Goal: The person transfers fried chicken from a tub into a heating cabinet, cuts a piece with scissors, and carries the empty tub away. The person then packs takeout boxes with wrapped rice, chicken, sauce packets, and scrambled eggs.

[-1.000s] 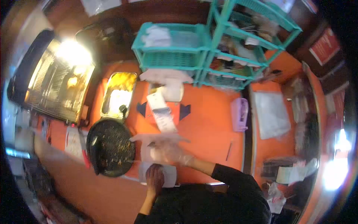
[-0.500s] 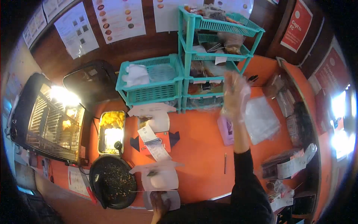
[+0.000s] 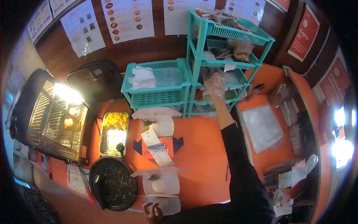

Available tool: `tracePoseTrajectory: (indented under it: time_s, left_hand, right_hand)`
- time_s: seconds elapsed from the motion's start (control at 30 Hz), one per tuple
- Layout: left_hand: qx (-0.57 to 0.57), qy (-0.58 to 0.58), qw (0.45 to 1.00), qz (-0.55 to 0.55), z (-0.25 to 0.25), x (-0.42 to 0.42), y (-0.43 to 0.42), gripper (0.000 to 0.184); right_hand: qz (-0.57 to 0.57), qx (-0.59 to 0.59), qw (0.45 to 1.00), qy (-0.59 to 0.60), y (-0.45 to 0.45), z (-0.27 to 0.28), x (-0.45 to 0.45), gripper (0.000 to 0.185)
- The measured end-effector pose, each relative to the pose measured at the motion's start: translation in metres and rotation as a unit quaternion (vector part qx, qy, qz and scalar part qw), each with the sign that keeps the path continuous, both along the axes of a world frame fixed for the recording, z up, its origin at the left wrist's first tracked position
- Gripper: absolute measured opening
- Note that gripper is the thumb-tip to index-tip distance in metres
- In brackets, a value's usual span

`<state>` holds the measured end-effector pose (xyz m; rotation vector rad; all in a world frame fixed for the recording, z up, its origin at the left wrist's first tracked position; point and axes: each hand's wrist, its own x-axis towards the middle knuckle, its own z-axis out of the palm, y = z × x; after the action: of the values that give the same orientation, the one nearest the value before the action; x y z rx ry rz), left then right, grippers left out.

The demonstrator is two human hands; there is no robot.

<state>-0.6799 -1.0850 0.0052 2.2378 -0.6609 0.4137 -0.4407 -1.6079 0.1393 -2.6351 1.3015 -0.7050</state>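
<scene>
My right hand point(image 3: 216, 85), which looks covered by a thin clear plastic glove or bag, reaches into a lower tier of the tall turquoise basket rack point(image 3: 201, 41). Its fingertips are among the packets there and do not show clearly, so its grip cannot be made out. My left hand point(image 3: 153, 213) is at the bottom edge of the view, fingers apart and slightly bent, holding nothing visible. It is beside an opened white carton point(image 3: 171, 205). Just above stands another open carton point(image 3: 172, 182) with a rounded white mound and something dark inside.
A black pan point(image 3: 115, 186) with crumbs stands left of the cartons, below a metal tray of yellow food point(image 3: 115, 125). A lit display warmer point(image 3: 52, 121) is farther left. Receipts point(image 3: 156, 147) lie on a red box. Clear plastic bags point(image 3: 262, 127) lie at right.
My right hand has moved left from above the counter into the basket rack. My left hand has drawn back from inside the lowest carton to its left edge, and its fingers now show apart.
</scene>
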Motion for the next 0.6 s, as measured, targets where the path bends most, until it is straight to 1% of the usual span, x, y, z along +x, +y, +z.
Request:
tracePoseTrajectory:
  time_s: [0.03,0.07,0.1,0.13,0.17,0.2,0.23,0.27,0.3,0.33,0.37,0.4,0.47,0.5,0.57,0.6]
  left_hand:
    - [0.000,0.000,1.000,0.001,0.013,0.000,-0.004,0.014]
    - [-0.066,0.094,0.992,0.049,0.028,-0.003,-0.007,0.015]
    - [-0.128,0.186,0.970,0.094,0.036,-0.006,-0.007,0.020]
    - [0.009,0.003,0.999,0.035,0.017,0.003,0.003,0.018]
    - [0.010,0.002,0.999,0.031,0.021,0.006,0.002,0.018]
    - [0.008,-0.021,0.999,0.032,0.030,0.013,-0.004,0.013]
    - [0.003,-0.046,0.998,0.034,0.040,0.022,-0.011,0.008]
    - [-0.003,-0.071,0.997,0.038,0.050,0.033,-0.021,0.006]
    - [-0.007,-0.090,0.996,0.026,0.060,0.045,-0.033,0.008]
    - [-0.011,-0.109,0.994,0.015,0.072,0.059,-0.049,0.012]
    - [-0.002,-0.116,0.993,0.003,0.095,0.074,-0.071,0.022]
    - [0.007,-0.119,0.993,-0.008,0.118,0.087,-0.095,0.032]
    - [-0.123,0.008,0.989,-0.083,0.145,0.107,-0.135,0.060]
    - [-0.209,0.090,0.966,-0.125,0.145,0.112,-0.155,0.059]
    - [-0.293,0.167,0.928,-0.161,0.149,0.120,-0.173,0.058]
    - [-0.292,0.293,0.895,-0.166,0.153,0.122,-0.174,0.048]
  right_hand:
    - [0.004,-0.025,0.997,-0.073,0.006,-0.002,-0.002,0.036]
    - [0.007,-0.050,0.988,-0.145,0.010,-0.003,-0.005,0.033]
    - [0.005,-0.048,0.988,-0.144,0.012,-0.003,-0.010,0.033]
    - [0.044,-0.046,0.988,-0.140,0.012,-0.002,-0.016,0.031]
    - [0.082,-0.045,0.986,-0.136,0.013,-0.001,-0.021,0.029]
    - [0.078,-0.045,0.986,-0.137,0.016,-0.003,-0.027,0.029]
    - [0.115,-0.100,0.964,-0.216,0.022,-0.006,-0.034,0.023]
    - [0.153,-0.156,0.931,-0.293,0.029,-0.009,-0.040,0.018]
    - [0.180,-0.069,0.914,-0.356,0.044,-0.006,-0.052,0.012]
    - [0.212,-0.048,0.907,-0.360,0.063,0.005,-0.072,0.009]
    - [0.243,-0.025,0.899,-0.363,0.082,0.015,-0.091,0.007]
    - [0.279,-0.069,0.907,-0.308,0.099,0.029,-0.112,0.006]
    - [0.437,-0.028,0.877,-0.198,0.127,0.051,-0.141,0.008]
    - [0.441,-0.024,0.876,-0.193,0.137,0.051,-0.149,0.008]
    - [0.563,-0.074,0.810,-0.146,0.153,0.054,-0.157,0.011]
    - [0.591,-0.080,0.791,-0.135,0.155,0.060,-0.156,0.011]
